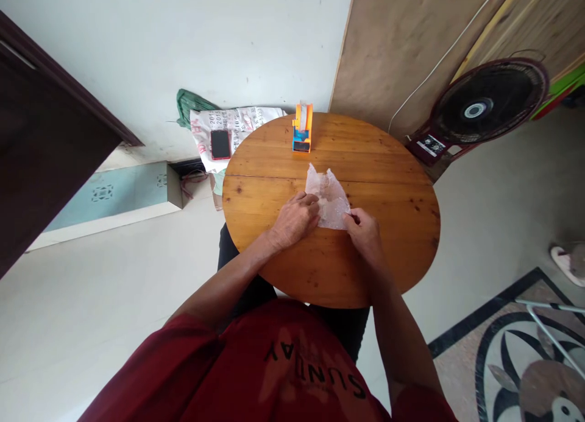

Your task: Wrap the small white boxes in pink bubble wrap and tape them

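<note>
The round wooden worktop (402,215) has a curved edge all the way around. A clear, bumpy plastic sheet (336,201) lies near the middle of it, with wood on every side. The sheet's far edge is uneven, with two pointy bits. Its near edge is straighter.

The left hand (296,218) is on the left side of the sheet, with its fingers bent over. That grip is mostly curled, but I cannot tell if it has hold of the sheet, because the back of the hand hides it. The right hand (364,232) has its grip closed in a small pinch, thumb and finger together, on the near right corner of the sheet. Both arms reach in over the near edge of the worktop.

There is a wide strip of wood from the left hand to the left edge, and one a bit wider from the right hand to the right edge. Just past the far end of the sheet is a small gap of wood, and then an orange and blue tape holder (302,133) close to the far edge.

Past the left edge, a black phone (220,145) lies on a white sack (249,120). A round fan (489,105) is past the far right edge.
</note>
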### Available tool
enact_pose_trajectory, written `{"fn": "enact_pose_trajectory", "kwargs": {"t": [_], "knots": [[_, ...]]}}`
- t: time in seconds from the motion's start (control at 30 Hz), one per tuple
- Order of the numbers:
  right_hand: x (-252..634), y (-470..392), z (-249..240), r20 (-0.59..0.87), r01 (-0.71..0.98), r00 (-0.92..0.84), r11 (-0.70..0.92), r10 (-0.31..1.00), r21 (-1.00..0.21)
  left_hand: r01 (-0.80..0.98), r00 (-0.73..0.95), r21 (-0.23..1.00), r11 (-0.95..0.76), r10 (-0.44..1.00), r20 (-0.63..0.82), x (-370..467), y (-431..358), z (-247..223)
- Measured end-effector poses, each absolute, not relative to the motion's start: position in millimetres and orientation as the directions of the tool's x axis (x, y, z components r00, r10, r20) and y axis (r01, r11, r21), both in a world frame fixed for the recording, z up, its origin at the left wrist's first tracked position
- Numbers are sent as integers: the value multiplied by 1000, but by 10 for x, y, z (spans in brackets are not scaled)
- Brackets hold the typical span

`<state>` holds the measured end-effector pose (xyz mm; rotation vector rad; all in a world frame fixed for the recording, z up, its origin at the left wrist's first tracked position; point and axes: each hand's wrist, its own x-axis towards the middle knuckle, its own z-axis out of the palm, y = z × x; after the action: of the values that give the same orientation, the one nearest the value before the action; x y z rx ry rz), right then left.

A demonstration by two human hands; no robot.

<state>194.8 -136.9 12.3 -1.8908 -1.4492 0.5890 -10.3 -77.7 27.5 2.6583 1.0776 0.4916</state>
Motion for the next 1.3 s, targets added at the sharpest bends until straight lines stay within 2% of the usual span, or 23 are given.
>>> {"fn": "enact_pose_trajectory", "kwargs": {"t": [0.17,0.33,0.53,0.67,0.8,1.0,1.13,1.3], "knots": [[1876,-1353,144,59,588,285,-126,957,-799,583,720,332,-742,661,212,-117,-746,313],[1744,-1314,156,16,441,337,-143,941,-886,551,752,338,-763,630,196,-125,-726,321],[1560,-1253,185,-2,323,382,-135,924,-937,536,761,344,-771,618,200,-132,-730,324],[1448,-1190,188,-19,307,362,-138,932,-942,526,760,355,-773,615,210,-144,-726,317],[1373,-1155,209,16,361,338,-114,941,-925,486,781,371,-791,584,222,-144,-694,289],[1379,-1197,304,32,459,217,-73,976,-886,403,743,508,-761,596,305,-146,-653,187],[1403,-1236,350,4,489,131,-61,991,-870,365,631,654,-663,693,349,-201,-673,148],[1382,-1264,412,-18,601,54,-47,998,-798,329,474,836,-439,843,255,-225,-664,170]]}}
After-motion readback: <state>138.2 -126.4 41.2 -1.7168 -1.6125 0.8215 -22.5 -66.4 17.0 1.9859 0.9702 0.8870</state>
